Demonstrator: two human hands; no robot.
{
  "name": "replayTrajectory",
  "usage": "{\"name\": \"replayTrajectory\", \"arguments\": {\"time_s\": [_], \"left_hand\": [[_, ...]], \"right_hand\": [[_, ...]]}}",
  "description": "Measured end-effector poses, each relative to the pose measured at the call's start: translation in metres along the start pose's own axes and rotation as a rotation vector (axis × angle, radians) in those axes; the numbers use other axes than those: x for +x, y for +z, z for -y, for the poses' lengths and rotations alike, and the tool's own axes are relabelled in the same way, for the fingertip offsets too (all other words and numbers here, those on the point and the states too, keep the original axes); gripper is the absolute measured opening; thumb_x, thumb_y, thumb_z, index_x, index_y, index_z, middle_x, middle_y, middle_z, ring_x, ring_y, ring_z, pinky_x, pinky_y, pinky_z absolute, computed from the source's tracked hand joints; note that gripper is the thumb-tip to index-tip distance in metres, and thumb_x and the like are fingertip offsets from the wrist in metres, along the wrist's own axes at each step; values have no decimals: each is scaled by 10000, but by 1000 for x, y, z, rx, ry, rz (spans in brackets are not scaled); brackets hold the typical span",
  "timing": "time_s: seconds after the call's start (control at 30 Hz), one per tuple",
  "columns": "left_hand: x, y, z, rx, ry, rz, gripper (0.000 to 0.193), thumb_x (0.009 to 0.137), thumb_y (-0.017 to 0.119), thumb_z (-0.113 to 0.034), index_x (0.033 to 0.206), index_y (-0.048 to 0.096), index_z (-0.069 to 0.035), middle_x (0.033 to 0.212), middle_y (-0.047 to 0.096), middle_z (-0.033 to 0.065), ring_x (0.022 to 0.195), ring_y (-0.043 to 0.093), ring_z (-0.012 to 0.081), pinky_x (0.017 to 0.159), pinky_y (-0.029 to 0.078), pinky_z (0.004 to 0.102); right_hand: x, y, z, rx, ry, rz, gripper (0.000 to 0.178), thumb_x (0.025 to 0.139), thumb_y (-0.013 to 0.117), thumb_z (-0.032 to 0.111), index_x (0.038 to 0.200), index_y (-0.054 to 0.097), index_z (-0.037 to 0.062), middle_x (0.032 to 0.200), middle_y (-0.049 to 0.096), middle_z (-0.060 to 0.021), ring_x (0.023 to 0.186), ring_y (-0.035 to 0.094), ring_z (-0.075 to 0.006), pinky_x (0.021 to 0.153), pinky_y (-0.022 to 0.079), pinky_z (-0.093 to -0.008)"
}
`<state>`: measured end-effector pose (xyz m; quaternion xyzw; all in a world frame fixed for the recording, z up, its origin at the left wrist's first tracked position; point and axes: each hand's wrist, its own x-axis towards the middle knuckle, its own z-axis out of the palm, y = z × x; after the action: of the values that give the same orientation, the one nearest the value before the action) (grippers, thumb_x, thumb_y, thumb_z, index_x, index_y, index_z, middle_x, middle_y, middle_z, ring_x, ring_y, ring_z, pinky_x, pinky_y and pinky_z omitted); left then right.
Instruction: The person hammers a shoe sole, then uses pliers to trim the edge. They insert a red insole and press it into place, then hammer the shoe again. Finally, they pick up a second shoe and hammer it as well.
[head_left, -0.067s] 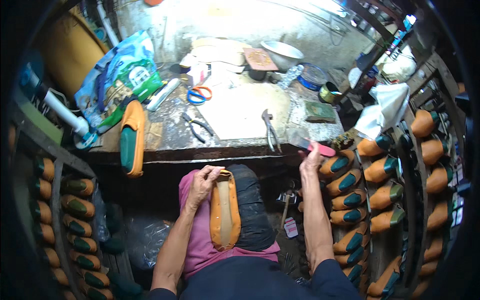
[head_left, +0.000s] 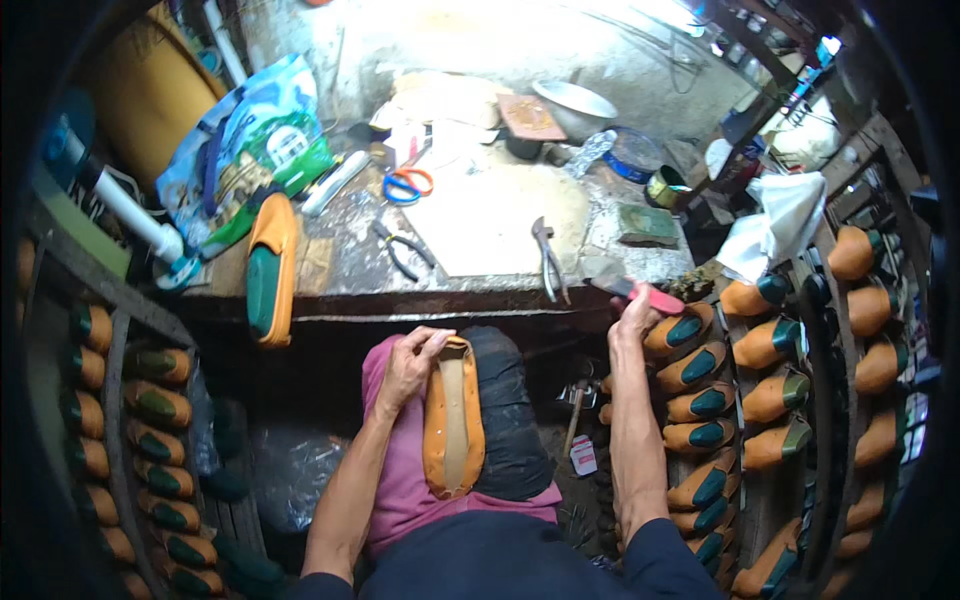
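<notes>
Across my lap lies a tan leather shoe [head_left: 436, 450], its underside up, with a pale insole running down the middle and small tacks along the folded leather edge. My left hand [head_left: 408, 366] is closed on the end of it nearest the bench. Over by the bench's front edge at the right, my right hand [head_left: 632, 322] grips the red handle of a knife [head_left: 658, 298]. Its flat grey blade points left over the bench edge. Just left of that blade, pincers [head_left: 546, 262] lie on the worktop.
The bench [head_left: 350, 292] carries pliers [head_left: 404, 252], scissors [head_left: 408, 186], a green block [head_left: 647, 225] and a metal bowl [head_left: 575, 108]. A tan and green shoe [head_left: 268, 275] overhangs its left front edge. Racks of similar shoes [head_left: 690, 435] stand on both sides. A hammer [head_left: 573, 420] sits below, between my knees and right arm.
The whole view has shifted slightly, so things sit a little further right. Both hands keep their holds.
</notes>
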<state>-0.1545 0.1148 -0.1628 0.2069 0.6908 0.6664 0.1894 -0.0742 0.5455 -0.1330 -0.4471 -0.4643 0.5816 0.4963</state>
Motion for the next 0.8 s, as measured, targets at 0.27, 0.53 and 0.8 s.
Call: {"name": "replayTrajectory", "arguments": {"time_s": [0.27, 0.53, 0.8], "left_hand": [[2, -11, 1, -146, -104, 31, 302, 1170, 701, -238, 1226, 851, 17, 1095, 835, 40, 1039, 715, 95, 953, 563, 286], [6, -8, -3, -7, 12, 0, 314, 1186, 646, -231, 1294, 835, -4, 1130, 829, 38, 1065, 720, 103, 986, 551, 286], [10, -2, 4, -114, -107, 28, 280, 1159, 706, -229, 1293, 833, -18, 1175, 834, 38, 1112, 732, 117, 1044, 564, 318]], "right_hand": [[-1, 5, 65, -853, -730, 738, 340, 1027, 794, 240, 1290, 784, 25, 1245, 825, -226, 1066, 813, -342, 957, 660, -455], [-36, -15, 47, -1346, -1355, 957, 515, 926, 675, -29, 1439, 642, -58, 1561, 617, -329, 1399, 652, -480, 1176, 582, -489], [-49, -10, 53, -1183, -1411, 904, 327, 967, 635, -8, 1292, 657, -39, 1446, 677, -288, 1298, 680, -463, 1080, 604, -516]]}}
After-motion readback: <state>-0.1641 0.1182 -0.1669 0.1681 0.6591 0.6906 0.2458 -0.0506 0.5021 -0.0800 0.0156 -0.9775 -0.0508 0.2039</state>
